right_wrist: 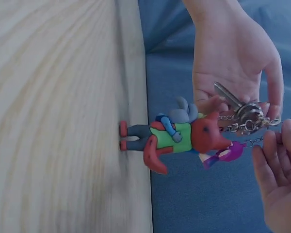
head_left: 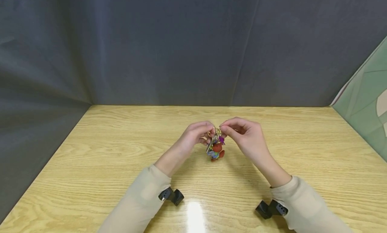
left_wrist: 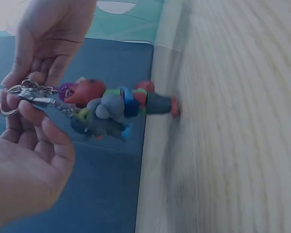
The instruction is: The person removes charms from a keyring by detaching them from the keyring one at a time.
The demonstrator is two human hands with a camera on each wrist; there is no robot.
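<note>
Light wood-grain tabletop (head_left: 121, 152), grey fabric backdrop. Both hands meet above mid-table over a keychain: metal ring (right_wrist: 250, 116) carrying a silver key and a red fox-like rubber figure (head_left: 217, 151). Left hand (head_left: 196, 133) and right hand (head_left: 243, 133) each pinch the ring. Figure hangs between them, feet touching the tabletop. Work looks mid-way; nothing detached.

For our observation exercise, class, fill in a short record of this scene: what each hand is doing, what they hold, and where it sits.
Surface: wooden table
Left hand: pinches the key ring at the top of the keychain
Right hand: pinches the same ring from the other side
Object: keychain with a red toy figure, a smaller grey figure, a purple charm and a key
Position: the red figure hangs from the ring, its feet at the table
Backdrop: grey cloth
</note>
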